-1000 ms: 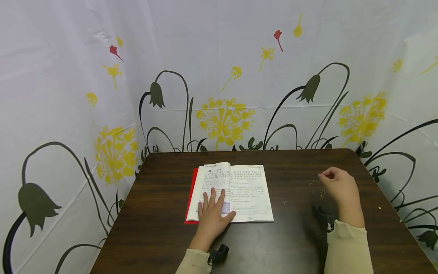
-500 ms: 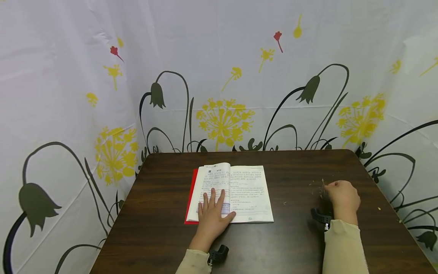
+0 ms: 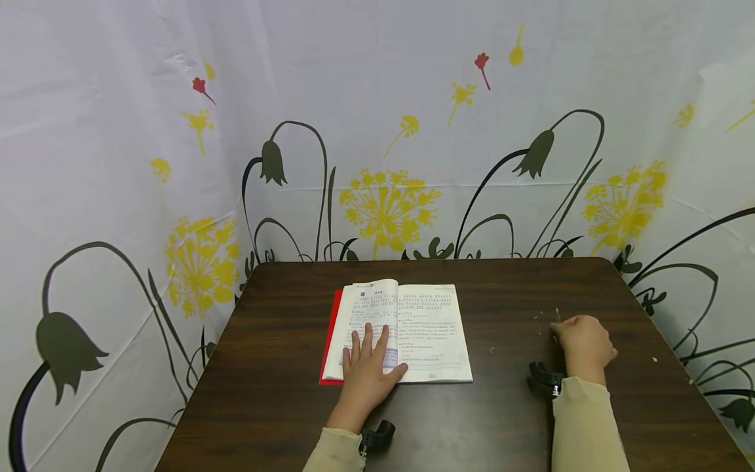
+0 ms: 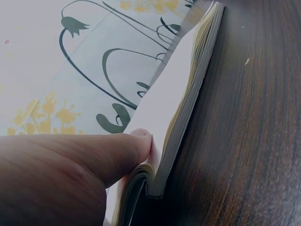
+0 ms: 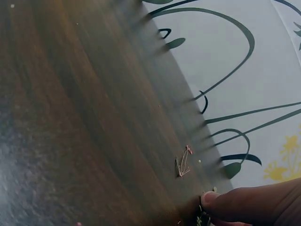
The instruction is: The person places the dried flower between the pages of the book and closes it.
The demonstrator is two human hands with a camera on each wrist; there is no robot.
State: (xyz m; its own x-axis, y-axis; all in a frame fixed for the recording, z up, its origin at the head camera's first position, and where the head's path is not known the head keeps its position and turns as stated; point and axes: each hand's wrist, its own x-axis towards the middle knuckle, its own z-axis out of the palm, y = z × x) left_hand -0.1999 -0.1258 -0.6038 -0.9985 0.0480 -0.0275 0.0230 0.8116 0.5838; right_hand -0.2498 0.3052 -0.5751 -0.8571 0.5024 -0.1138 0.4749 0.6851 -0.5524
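Observation:
An open book [image 3: 433, 328] with printed pages and a red cover edge lies on the dark wooden table [image 3: 283, 367]. My left hand [image 3: 366, 380] rests on its left page with spread fingers, the thumb across the centre fold. The left wrist view shows that thumb [image 4: 136, 146] pressing on the page beside the fold. To the right of the book, my right hand [image 3: 584, 341] is low over the table, its fingers curled and thumb and fingertips pinching a small dried plant sprig [image 5: 203, 219]. Most of the sprig is hidden by the fingers.
A thin pinkish dried stem piece [image 5: 182, 165] lies on the table beyond the right thumb. Small plant crumbs are scattered about, among them a yellow bit [image 3: 655, 359] at the right. A white flower-printed cloth [image 3: 377, 131] hangs behind the table.
My right hand has come down toward the table with the sprig and then shifted slightly left. My left hand has stayed on the book.

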